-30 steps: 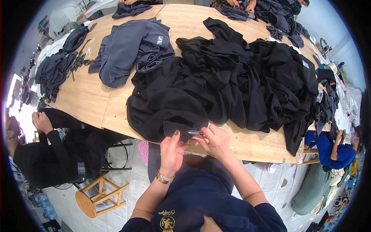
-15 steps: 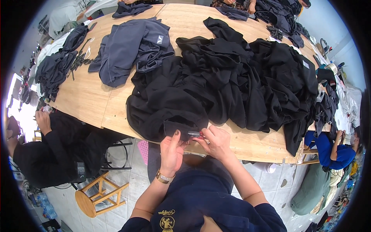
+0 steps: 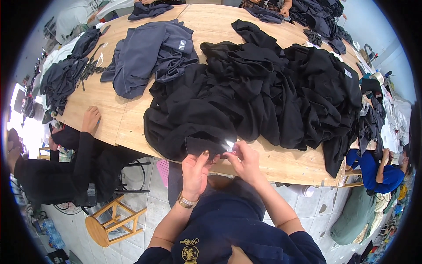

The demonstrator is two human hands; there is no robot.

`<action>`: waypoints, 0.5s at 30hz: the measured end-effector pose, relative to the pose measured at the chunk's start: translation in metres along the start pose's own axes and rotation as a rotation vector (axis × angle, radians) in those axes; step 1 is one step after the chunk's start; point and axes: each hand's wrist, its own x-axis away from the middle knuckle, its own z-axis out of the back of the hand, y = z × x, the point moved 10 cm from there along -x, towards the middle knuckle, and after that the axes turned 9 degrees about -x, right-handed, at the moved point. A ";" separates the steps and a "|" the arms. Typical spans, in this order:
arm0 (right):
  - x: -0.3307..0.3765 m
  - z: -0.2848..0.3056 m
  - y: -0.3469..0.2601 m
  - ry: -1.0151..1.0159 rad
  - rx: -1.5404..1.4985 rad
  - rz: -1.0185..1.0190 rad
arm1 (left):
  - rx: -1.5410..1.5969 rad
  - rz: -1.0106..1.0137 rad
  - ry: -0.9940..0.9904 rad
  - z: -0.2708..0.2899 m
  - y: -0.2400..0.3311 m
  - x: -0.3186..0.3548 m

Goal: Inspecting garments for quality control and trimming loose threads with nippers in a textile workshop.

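Observation:
My left hand (image 3: pixel 194 174) pinches the near edge of a black garment (image 3: pixel 187 119), thumb on top, at the table's front edge. The fingers below the cloth are partly hidden. Close beside it, my right hand (image 3: pixel 247 163) is closed around small thread snips (image 3: pixel 228 144), whose metal blades flash brightly and point up over the cloth. The snips' handle is mostly covered by my fingers. More black garments (image 3: pixel 250 83) lie heaped from the middle of the wooden table (image 3: pixel 127 125) to the right.
Grey garments (image 3: pixel 145 53) lie at the back left, with dark cloth strips (image 3: pixel 90 70) farther left. A co-worker in black sits at left, a hand (image 3: pixel 91 119) on the table. A wooden stool (image 3: pixel 99 231) stands at lower left. A person in blue (image 3: pixel 387 176) sits at right.
My right hand has tilted the snips upward, and their blades now catch the light. My left hand barely shifts on the cloth. At left, the co-worker's hand has moved onto the table.

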 end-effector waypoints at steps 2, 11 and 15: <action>0.003 -0.009 0.006 0.018 -0.173 -0.091 | -0.027 -0.029 -0.001 0.001 0.000 0.001; 0.010 -0.039 0.025 0.009 -0.569 -0.362 | -0.183 -0.102 -0.006 0.006 -0.003 0.004; 0.019 -0.041 0.029 -0.021 -0.780 -0.618 | -0.177 -0.061 0.015 0.004 -0.002 0.005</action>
